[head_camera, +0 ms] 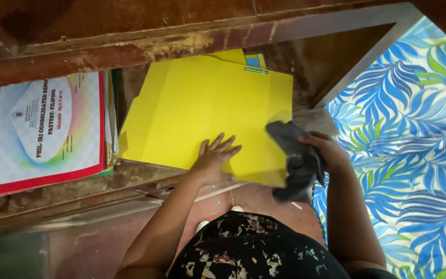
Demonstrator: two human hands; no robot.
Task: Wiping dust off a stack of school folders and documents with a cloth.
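Left hand (213, 157) lies flat, fingers spread, grip released, pressing the lower edge of the bright yellow paper folder (202, 113) that rests on the worn brown wooden shelf (130, 175). Right hand (325, 150) has its grip clenched around a crumpled dark grey cloth (295, 155), which touches the folder's right side. Left of the folder lies a stack of red-bordered bound reports (42, 132). A blue leaf-patterned fabric (414, 129) hangs at right.
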